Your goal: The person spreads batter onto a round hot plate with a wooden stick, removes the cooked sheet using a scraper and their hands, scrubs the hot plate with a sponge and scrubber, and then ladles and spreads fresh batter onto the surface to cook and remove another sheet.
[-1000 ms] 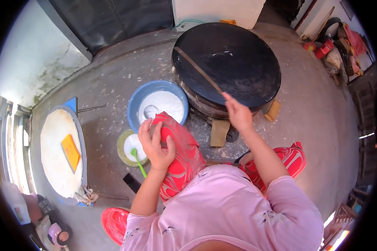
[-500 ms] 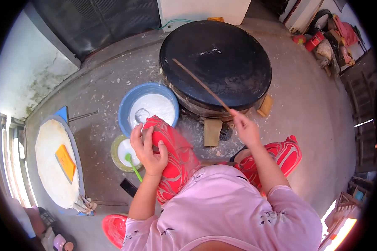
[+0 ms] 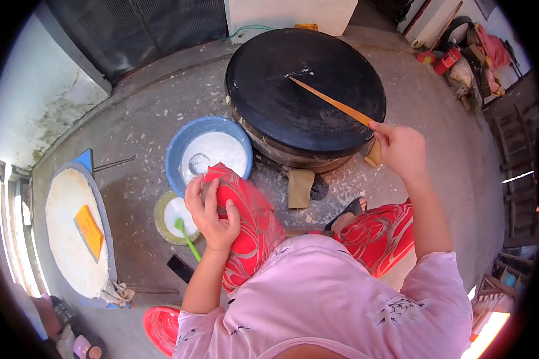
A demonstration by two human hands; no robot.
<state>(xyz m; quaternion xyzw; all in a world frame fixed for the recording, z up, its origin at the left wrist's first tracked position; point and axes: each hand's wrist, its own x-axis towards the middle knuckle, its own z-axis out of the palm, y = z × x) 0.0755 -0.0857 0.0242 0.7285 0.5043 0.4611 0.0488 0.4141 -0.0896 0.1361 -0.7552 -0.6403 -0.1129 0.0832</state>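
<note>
Right hand (image 3: 402, 149) is gripping slender tan wooden stick (image 3: 335, 103) over flat, round black griddle (image 3: 269, 78), far side, end-only hold possibly risking a slip; left hand (image 3: 214, 218) is resting, fingers spread, on red-patterned cloth trousers (image 3: 251, 206).

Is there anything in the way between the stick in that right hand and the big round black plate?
Nothing visible. The right hand grips the stick, which reaches out over the black plate; whether it touches the surface, I can't tell.
</note>
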